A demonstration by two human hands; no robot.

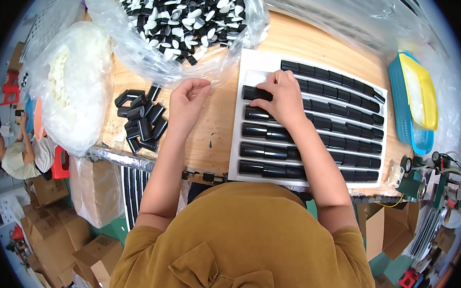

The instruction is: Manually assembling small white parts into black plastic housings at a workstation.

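My right hand (283,97) is over the upper left part of a white tray (249,71). Its thumb and fingers close round a glossy black tube-shaped piece (262,94) in a row, beside another piece at the row's left end. Several rows of similar black pieces (269,152) fill the tray's grooves. To the left of the tray my left hand (190,98) is raised above the wooden table, fingers curled and thumb against the fingertips. Whether it holds anything small cannot be made out. A loose pile of black pieces (141,118) lies left of that forearm.
At the back, a clear plastic bag (104,1) spills black and white oval parts (188,20). Another bag (85,108) with pale pieces stands at the left. On the right are a blue basket (397,91), a yellow tray (428,103) and a gauge device (415,179). Far left, another person (24,155) works.
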